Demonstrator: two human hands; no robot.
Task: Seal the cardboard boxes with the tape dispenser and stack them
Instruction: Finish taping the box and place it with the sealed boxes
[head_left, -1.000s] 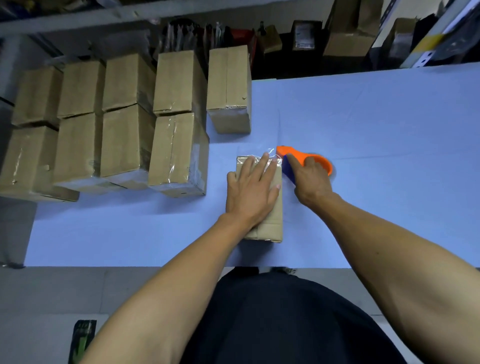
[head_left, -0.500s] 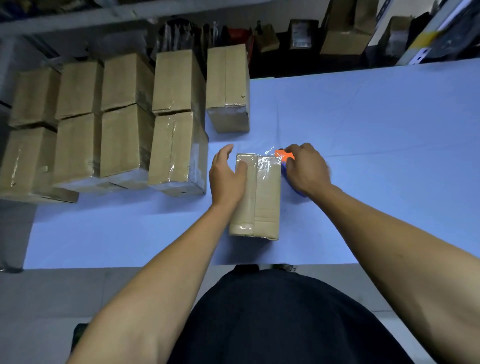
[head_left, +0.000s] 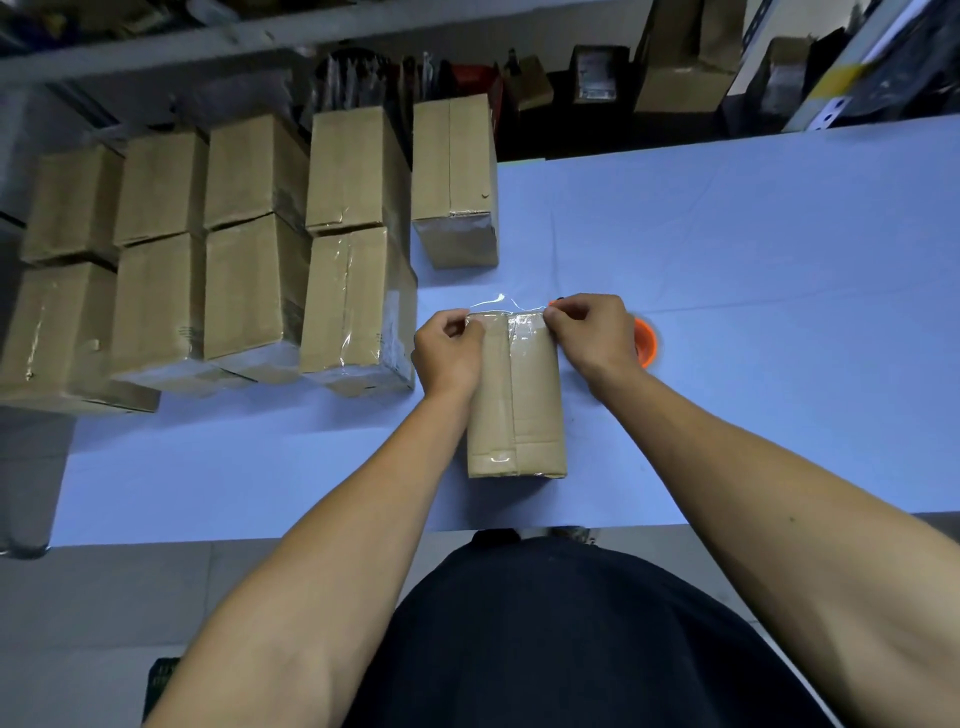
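Observation:
A small cardboard box lies lengthwise on the blue table in front of me, with clear tape along its top seam. A loose strip of clear tape runs across its far edge. My left hand pinches the tape at the far left corner with curled fingers. At the far right corner my right hand pinches the other end. The orange tape dispenser lies on the table just behind my right hand, mostly hidden by it.
Several taped cardboard boxes stand in rows at the left of the table, some stacked two high. One more box stands alone behind them. Shelves with clutter run along the back. The table's near edge is at my waist.
My right hand has let go of the orange dispenser, which now lies on the table. My left hand slid off the box top; both hands now pinch tape at the far edge.

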